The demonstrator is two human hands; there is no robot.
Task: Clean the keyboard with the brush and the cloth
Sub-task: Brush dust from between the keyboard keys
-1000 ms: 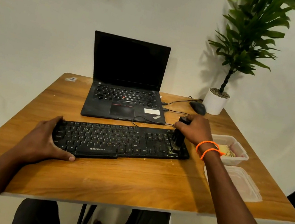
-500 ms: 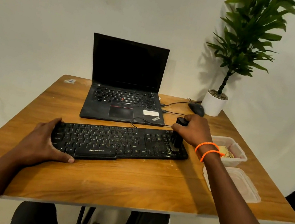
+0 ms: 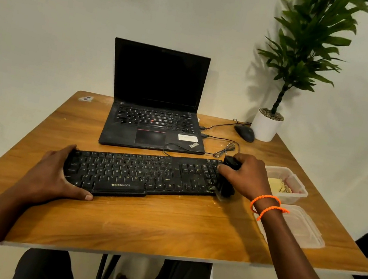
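Note:
A black keyboard (image 3: pixel 137 173) lies across the middle of the wooden table (image 3: pixel 162 229). My left hand (image 3: pixel 53 175) grips the keyboard's left end, thumb along its front edge. My right hand (image 3: pixel 243 175) holds a black brush (image 3: pixel 226 185) upright, its bristles down on the keyboard's right end at the front corner. A yellowish cloth (image 3: pixel 278 186) lies folded in a clear plastic tub (image 3: pixel 295 183) just right of that hand.
A shut-off black laptop (image 3: pixel 153 109) stands open behind the keyboard. A black mouse (image 3: pixel 244 132) with its cables and a white-potted plant (image 3: pixel 266 126) sit at the back right. The tub's clear lid (image 3: pixel 302 229) lies near the table's right edge.
The brush in my right hand has slid toward me, from the keyboard's back right corner down to its front right corner. My left hand has kept its hold.

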